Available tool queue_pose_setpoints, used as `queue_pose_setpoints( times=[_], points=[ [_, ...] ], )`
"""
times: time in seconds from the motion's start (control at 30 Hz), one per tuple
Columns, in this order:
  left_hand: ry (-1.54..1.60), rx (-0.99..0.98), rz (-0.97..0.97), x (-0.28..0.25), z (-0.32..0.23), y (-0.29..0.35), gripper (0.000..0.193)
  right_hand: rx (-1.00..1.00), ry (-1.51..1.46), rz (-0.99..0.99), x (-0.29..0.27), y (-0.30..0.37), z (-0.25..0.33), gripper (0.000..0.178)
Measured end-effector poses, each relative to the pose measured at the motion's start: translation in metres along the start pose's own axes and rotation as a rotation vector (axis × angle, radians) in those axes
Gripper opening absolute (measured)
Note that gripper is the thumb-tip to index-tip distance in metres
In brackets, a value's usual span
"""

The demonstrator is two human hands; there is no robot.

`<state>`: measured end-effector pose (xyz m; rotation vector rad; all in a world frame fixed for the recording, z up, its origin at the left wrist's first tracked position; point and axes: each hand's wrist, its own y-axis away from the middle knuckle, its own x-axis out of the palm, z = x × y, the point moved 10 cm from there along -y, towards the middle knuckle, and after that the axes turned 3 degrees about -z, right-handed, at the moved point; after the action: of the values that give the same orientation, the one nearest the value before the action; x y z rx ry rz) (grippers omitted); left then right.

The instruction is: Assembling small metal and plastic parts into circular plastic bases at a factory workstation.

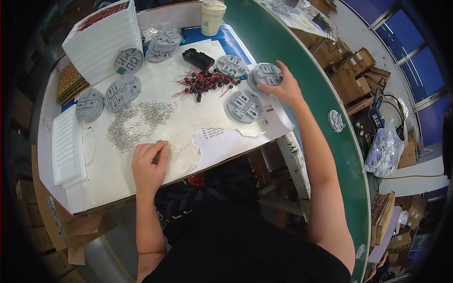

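Observation:
My right hand (282, 87) reaches to the table's right side, thumb and fingers closed around the rim of a round grey plastic disc (265, 74) with raised parts, which seems to lie on another. Just nearer lies a similar grey disc (244, 106), and a further grey disc (231, 66) sits to its upper left. Near the front edge, my left hand (150, 162) is pinched, with a bit of a small green piece (159, 141) showing at the fingertips. Beyond that hand spreads a pile of small silvery metal pins (125, 132). Black buzzer-like parts with red wires (203, 84) are heaped mid-table.
Grey disc stacks (163, 45) stand at the back and left (89, 104). White stacked trays (101, 42) rise at back left; a white slotted tray (68, 146) lies at the left edge. A lidded cup (213, 19) stands behind. A green conveyor-like surface (302, 61) runs along the right.

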<state>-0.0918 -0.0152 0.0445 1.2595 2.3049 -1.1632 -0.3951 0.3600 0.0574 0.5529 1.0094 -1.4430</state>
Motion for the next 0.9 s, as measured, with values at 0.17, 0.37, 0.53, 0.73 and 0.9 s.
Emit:
queue_pose_setpoints(
  times=[0.17, 0.37, 0.53, 0.73, 0.9],
  points=[
    [-0.001, 0.007, 0.001, 0.002, 0.003, 0.002, 0.010, -0.023, 0.073, 0.354, 0.036, -0.017, 0.006, 0.113],
    [0.024, 0.050, 0.021, 0.008, -0.005, -0.001, 0.011, -0.083, 0.114, 0.166, 0.011, -0.014, -0.003, 0.105],
    [-0.018, 0.034, 0.015, 0.008, 0.001, 0.004, 0.011, -0.310, -0.154, 0.187, 0.000, 0.053, 0.079, 0.101],
    [-0.094, 0.081, 0.020, 0.009, -0.008, 0.001, 0.012, -0.340, 0.075, 0.378, 0.026, 0.084, 0.093, 0.102],
    [0.050, -0.082, -0.073, -0.009, 0.009, -0.001, 0.025, -0.535, -0.154, -0.027, -0.032, 0.073, 0.119, 0.107]
  ],
)
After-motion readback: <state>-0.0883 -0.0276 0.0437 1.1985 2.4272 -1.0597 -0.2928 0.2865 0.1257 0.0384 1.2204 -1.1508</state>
